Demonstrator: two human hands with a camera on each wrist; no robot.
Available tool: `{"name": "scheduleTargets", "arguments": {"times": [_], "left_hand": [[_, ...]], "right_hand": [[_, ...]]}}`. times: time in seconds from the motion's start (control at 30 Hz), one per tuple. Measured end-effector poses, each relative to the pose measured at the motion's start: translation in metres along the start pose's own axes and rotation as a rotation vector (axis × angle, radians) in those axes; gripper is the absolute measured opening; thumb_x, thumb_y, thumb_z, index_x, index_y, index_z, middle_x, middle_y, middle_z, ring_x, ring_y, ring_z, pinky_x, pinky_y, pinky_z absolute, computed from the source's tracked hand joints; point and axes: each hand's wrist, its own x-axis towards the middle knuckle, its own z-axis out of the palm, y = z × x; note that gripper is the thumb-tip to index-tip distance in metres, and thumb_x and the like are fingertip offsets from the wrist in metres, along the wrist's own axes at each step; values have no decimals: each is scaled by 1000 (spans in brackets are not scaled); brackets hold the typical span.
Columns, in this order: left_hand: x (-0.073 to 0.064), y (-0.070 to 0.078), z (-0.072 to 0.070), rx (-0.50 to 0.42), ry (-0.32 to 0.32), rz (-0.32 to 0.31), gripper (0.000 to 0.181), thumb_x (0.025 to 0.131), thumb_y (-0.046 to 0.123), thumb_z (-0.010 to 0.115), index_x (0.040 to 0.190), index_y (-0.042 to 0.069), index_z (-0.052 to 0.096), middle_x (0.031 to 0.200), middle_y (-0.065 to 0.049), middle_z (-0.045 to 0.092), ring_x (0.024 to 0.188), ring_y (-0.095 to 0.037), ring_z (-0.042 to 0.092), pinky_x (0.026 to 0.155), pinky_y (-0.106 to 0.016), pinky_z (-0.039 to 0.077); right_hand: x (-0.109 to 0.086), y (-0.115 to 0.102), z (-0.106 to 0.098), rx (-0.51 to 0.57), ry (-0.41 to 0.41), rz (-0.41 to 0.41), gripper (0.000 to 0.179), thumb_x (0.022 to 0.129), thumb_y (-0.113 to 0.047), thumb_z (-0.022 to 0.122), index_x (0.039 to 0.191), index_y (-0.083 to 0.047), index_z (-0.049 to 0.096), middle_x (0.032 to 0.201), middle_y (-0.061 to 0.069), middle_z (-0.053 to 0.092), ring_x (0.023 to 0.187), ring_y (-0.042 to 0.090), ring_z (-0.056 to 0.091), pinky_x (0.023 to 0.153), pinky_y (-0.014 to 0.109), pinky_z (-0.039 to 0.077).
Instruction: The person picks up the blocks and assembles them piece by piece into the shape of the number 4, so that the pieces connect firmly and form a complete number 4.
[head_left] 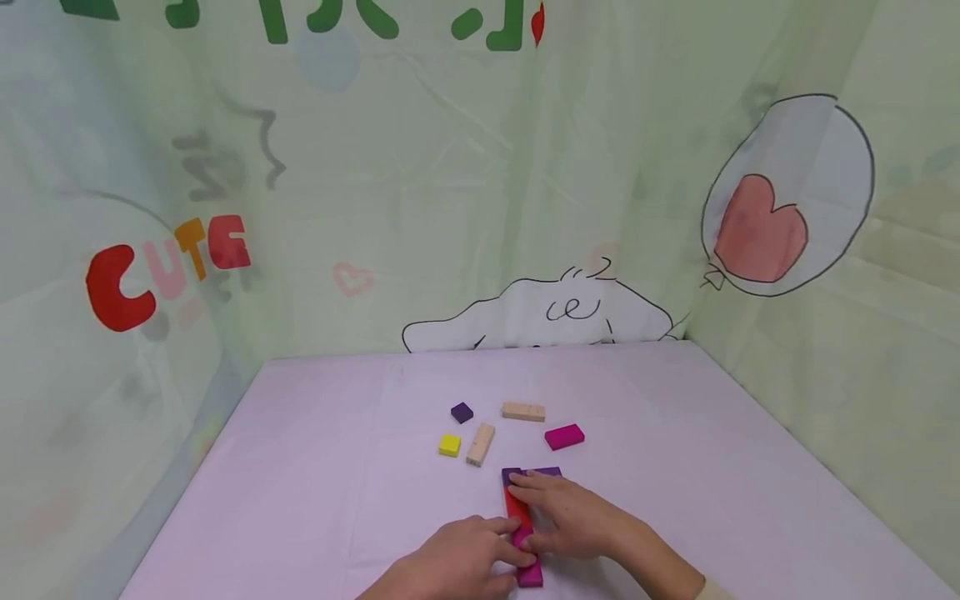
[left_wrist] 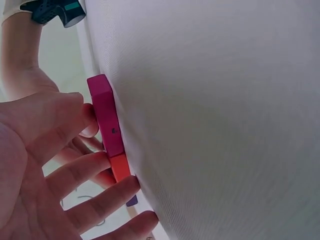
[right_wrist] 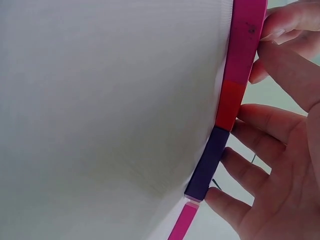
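A line of blocks runs away from me: a magenta block (head_left: 529, 575) nearest, a red block (head_left: 517, 508) beyond it, and a dark purple piece (head_left: 512, 473) at the far end. Another purple block (head_left: 551, 472) extends rightward from that end. My left hand (head_left: 467, 557) is at the line's left side, fingers extended, fingertips at the magenta and red blocks. From the right, my right hand (head_left: 576, 518) reaches over the line, its fingertips resting on the far part and its thumb by the magenta block (right_wrist: 245, 45). Both hands partly hide the line.
Beyond the line lie loose blocks: a yellow block (head_left: 449, 445), a dark purple block (head_left: 462, 412), two plain wooden blocks (head_left: 481, 445) and a magenta block (head_left: 564, 437). A pale cloth covers the table (head_left: 337, 467). Printed curtains (head_left: 450, 208) hang around the back and sides.
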Motion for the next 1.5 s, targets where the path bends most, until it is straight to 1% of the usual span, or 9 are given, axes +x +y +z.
{"name": "scheduleTargets", "arguments": {"times": [0.23,0.4,0.47,0.6,0.7,0.8,0.97,1.37,1.5], "left_hand": [[10,-2,3,-42,-8,5,30,97,31,70,126,40,74,148,14,58,131,-8,59,100,-34,56],[15,-10,1,4,65,101,24,98,30,67,119,37,78,137,14,66,125,-4,60,100,-32,55],[18,-14,-2,-13,98,131,22,98,28,67,116,32,80,127,15,70,119,-2,63,100,-30,55],[24,-22,-11,-133,144,106,19,96,20,70,111,25,82,109,18,75,103,2,66,94,-26,56],[30,-29,-19,-212,184,73,18,95,16,71,109,20,82,101,17,76,94,3,65,87,-22,56],[38,-37,-27,-254,240,69,17,95,13,71,107,15,82,98,13,77,88,1,64,81,-21,55],[56,-49,-33,-268,340,80,15,95,9,70,105,10,81,96,5,78,84,-2,65,74,-20,55],[89,-62,-36,-220,326,5,16,96,15,72,109,9,80,95,2,76,82,-10,64,69,-21,54],[99,-67,-40,-202,323,-9,17,96,16,74,110,10,79,94,1,76,84,-11,66,72,-24,57]], "right_hand": [[-10,7,-2,-6,12,20,69,86,-45,81,146,-20,60,156,0,53,147,32,45,114,61,42],[-13,12,-2,-14,25,19,70,86,-46,80,147,-21,59,157,-1,53,147,30,45,114,60,43],[-13,13,-2,-14,28,23,70,86,-47,80,148,-22,59,157,-1,53,147,30,45,114,59,43],[-12,15,1,-6,28,46,71,85,-49,81,148,-25,59,157,-3,53,148,29,45,113,59,44],[-13,14,1,-4,29,61,72,83,-49,82,148,-27,59,156,-4,53,147,29,45,111,59,45],[-15,14,2,-22,35,56,71,84,-48,82,148,-27,58,157,-4,53,147,29,45,112,59,45],[-17,13,5,-63,46,30,72,86,-49,79,150,-26,57,158,-5,51,148,26,45,114,55,45],[-15,0,10,-117,36,-11,71,89,-54,74,152,-27,54,159,-10,48,150,17,43,117,49,43],[-13,-5,9,-126,30,-32,70,90,-53,73,152,-27,54,160,-10,47,150,16,41,119,47,42]]}}
